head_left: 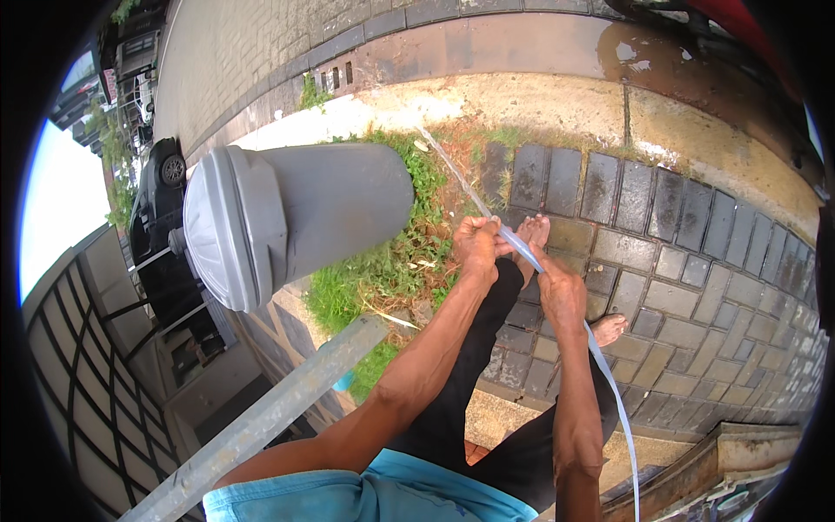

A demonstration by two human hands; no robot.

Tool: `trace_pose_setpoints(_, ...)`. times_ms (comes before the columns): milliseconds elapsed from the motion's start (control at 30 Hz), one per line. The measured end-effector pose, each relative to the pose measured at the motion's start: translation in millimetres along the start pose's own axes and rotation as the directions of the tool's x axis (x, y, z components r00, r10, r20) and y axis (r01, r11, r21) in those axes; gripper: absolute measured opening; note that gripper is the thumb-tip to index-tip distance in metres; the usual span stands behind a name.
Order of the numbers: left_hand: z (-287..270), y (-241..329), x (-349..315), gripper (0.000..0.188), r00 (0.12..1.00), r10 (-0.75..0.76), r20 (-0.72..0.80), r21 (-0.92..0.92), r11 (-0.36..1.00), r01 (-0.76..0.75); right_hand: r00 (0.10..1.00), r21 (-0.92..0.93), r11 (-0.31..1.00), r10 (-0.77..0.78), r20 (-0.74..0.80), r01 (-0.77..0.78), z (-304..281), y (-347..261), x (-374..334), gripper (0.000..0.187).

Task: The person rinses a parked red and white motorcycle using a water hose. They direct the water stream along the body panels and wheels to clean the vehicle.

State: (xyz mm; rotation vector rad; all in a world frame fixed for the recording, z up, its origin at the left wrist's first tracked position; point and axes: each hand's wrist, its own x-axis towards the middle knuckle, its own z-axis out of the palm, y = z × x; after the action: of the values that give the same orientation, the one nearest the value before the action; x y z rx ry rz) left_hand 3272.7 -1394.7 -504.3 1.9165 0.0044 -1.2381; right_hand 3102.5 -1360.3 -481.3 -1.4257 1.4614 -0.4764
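Note:
A pale, translucent hose (616, 391) rises from the lower edge, passes under my right wrist and runs through both hands. My left hand (478, 246) pinches it close to its end. A little farther back along it, my right hand (562, 294) is closed round the hose. From the end a stream of water (454, 168) shoots away to the far left, over the grass and soil strip toward the pale kerb (487, 96). My bare feet (532, 233) stand on wet paving bricks (626, 248).
A grey lidded bin (339, 196) stands on the grass (348, 274) to my left. A metal post (270, 418) slants up from the lower left. Muddy water (557, 43) lies in the gutter beyond the kerb. A dark car (158, 178) is at far left.

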Motion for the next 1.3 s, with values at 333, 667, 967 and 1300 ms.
trace_pose_setpoints(333, 32, -1, -18, 0.021, 0.992, 0.066, 0.104, 0.054, 0.996, -0.072, 0.989, 0.148, 0.978, 0.145, 0.007, -0.144, -14, 6, -9, 0.054)
trace_pose_setpoints(667, 65, -6, -17, 0.011, 0.957, 0.141, 0.252, 0.057, 0.986, -0.160, 0.979, 0.090, 0.983, 0.168, -0.118, -0.158, -23, 14, -8, 0.060)
trace_pose_setpoints(967, 69, -9, -7, 0.009, 0.954, 0.140, 0.265, 0.141, 0.973, -0.182, 0.976, 0.070, 0.987, 0.153, -0.157, -0.143, -22, 19, -9, 0.058)
trace_pose_setpoints(1300, 66, -10, 2, 0.011, 0.956, 0.122, 0.267, 0.087, 0.985, -0.150, 0.981, -0.014, 0.990, 0.140, -0.130, -0.143, -26, 15, -3, 0.057)
